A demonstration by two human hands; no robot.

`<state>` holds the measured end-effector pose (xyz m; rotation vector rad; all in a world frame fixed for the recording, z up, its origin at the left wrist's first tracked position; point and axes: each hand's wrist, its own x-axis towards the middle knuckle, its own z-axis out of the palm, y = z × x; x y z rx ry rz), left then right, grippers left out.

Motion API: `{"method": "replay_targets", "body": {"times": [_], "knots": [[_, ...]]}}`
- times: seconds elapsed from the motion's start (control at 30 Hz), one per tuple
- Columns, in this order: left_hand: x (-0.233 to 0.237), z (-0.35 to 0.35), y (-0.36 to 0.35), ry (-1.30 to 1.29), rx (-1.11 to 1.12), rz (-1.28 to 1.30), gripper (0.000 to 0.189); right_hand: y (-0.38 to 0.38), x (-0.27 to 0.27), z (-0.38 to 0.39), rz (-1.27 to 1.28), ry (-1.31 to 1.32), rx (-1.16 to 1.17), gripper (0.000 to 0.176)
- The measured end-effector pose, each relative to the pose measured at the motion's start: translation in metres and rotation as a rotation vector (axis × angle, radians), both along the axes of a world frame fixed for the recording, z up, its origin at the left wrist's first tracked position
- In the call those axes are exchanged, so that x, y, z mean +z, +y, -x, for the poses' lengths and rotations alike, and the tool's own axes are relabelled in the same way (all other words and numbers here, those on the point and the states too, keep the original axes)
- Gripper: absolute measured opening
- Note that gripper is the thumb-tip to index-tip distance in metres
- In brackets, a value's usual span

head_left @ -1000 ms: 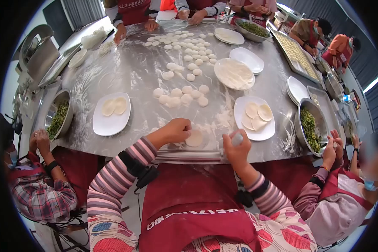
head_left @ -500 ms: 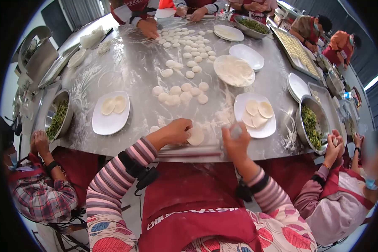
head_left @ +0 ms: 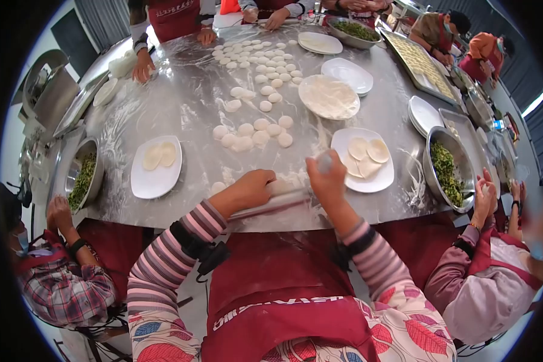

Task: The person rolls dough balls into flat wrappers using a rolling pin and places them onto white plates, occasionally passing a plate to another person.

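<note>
My left hand (head_left: 251,192) is closed at the near edge of the table, its fingers pinching the rim of a thin round dough wrapper (head_left: 280,187). To its right, my right hand (head_left: 329,184) is wrapped round a rolling pin (head_left: 324,163); a pale end pokes up by the thumb, and motion blurs the rest. Close to my left wrist lies a small dough piece (head_left: 218,188). Flattened dough rounds (head_left: 260,137) sit in a cluster beyond my hands. Rolled wrappers (head_left: 362,158) rest on a white plate (head_left: 344,181) at the right.
Another white plate (head_left: 155,187) with two wrappers stands left. Bowls of green filling, one at left (head_left: 83,181) and one at right (head_left: 445,175), flank the metal table (head_left: 181,114). A floury plate (head_left: 329,98) lies farther back. Co-workers sit on both sides and stand opposite.
My right hand has shifted slightly left and up, the wrapper now lying flatter and partly hidden by my left fingers. Across the table, a co-worker's hand has moved left, away from the dough pieces.
</note>
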<state>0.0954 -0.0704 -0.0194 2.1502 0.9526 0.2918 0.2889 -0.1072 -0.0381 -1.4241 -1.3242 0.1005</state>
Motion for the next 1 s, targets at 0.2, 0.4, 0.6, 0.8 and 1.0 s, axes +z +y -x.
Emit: {"method": "replay_targets", "body": {"times": [0.2, 0.4, 0.6, 0.8, 1.0], "knots": [[-0.003, -0.01, 0.013, 0.079, 0.05, 0.109, 0.021, -0.014, 0.006, -0.003, 0.004, -0.019, 0.015, 0.028], [-0.001, -0.004, -0.001, -0.007, 0.035, 0.217, 0.02, -0.023, -0.008, -0.004, 0.036, 0.071, 0.036, 0.027], [0.0, -0.009, 0.011, 0.01, 0.108, 0.048, 0.013, 0.011, 0.002, 0.0, -0.004, 0.002, 0.037, 0.026], [-0.004, 0.004, 0.005, -0.035, 0.092, 0.349, 0.013, -0.056, -0.008, -0.011, 0.084, 0.026, 0.059, 0.027], [-0.013, -0.005, 0.013, -0.001, 0.052, 0.01, 0.019, 0.024, -0.012, 0.001, 0.062, -0.035, -0.046, 0.033]]}}
